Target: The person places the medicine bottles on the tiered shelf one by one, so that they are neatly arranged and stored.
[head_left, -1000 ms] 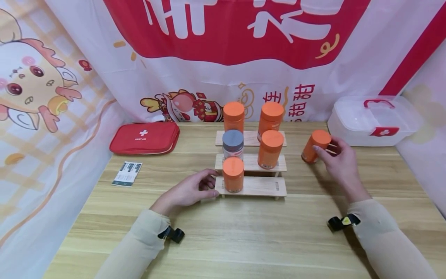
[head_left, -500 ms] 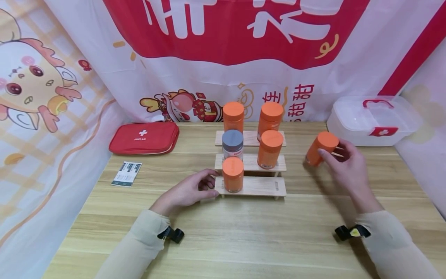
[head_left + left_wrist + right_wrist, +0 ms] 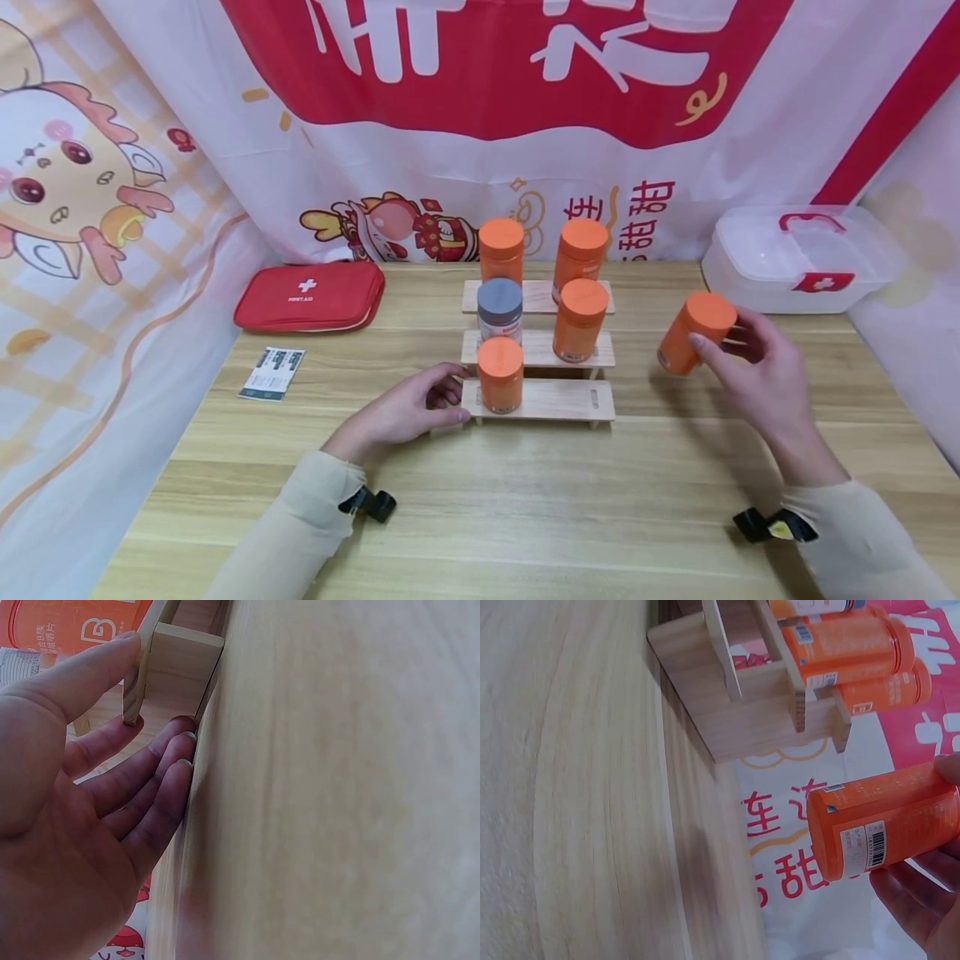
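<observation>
My right hand (image 3: pixel 765 383) holds an orange supplement bottle (image 3: pixel 693 333) near its lid, tilted and lifted above the table. Its barcode label and base face the camera in the right wrist view. At the left end of a three-step wooden rack (image 3: pixel 558 400), my left hand (image 3: pixel 412 406) pinches the lowest board, thumb (image 3: pixel 101 671) on top and index finger beneath. An orange bottle (image 3: pixel 501 375) stands on that step's left side. The middle step bears a grey-lidded bottle (image 3: pixel 500 310) and an orange bottle (image 3: pixel 580 321); two orange bottles (image 3: pixel 502 248) occupy the top one.
A translucent first-aid box (image 3: pixel 795 258) stands at the back right. To the rack's left lie a red first-aid pouch (image 3: pixel 309 297) and a small printed card (image 3: pixel 272 373). Printed cloth (image 3: pixel 420 158) hangs behind the table (image 3: pixel 495 517).
My right hand has drawn the orange bottle to the right and toward me, raising it off the table with more tilt. The left hand stays at the rack.
</observation>
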Tool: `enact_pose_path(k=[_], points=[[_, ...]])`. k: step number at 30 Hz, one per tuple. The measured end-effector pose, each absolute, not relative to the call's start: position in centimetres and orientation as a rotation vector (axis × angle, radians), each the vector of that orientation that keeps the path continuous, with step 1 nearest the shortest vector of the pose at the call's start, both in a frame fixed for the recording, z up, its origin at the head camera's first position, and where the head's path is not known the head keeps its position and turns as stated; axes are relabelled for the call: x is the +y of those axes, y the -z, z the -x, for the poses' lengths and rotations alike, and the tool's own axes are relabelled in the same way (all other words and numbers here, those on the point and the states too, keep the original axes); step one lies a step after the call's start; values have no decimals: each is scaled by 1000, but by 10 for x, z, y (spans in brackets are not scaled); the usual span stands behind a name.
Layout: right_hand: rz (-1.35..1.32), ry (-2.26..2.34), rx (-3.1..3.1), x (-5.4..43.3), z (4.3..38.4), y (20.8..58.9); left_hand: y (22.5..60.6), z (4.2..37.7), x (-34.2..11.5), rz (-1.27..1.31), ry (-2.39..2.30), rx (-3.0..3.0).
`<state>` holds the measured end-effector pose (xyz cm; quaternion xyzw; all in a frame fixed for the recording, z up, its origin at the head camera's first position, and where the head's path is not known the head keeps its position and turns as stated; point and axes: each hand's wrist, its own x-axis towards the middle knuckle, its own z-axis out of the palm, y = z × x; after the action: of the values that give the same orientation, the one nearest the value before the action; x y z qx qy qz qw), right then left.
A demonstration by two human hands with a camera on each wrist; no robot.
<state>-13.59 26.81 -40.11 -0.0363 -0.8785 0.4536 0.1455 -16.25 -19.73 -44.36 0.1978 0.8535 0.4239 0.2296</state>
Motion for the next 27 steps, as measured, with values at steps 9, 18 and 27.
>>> enact_pose_path(k=[9, 18, 27], points=[[62, -1288, -2513, 257, 120, 397, 444, 163, -197, -546, -1172, 2345], [-88, -1284, -2492, 244, 110, 392, 444, 162, -197, -536, -1175, 2346], [-233, -1314, -2501, 231, 104, 388, 443, 162, -197, -533, -1170, 2348]])
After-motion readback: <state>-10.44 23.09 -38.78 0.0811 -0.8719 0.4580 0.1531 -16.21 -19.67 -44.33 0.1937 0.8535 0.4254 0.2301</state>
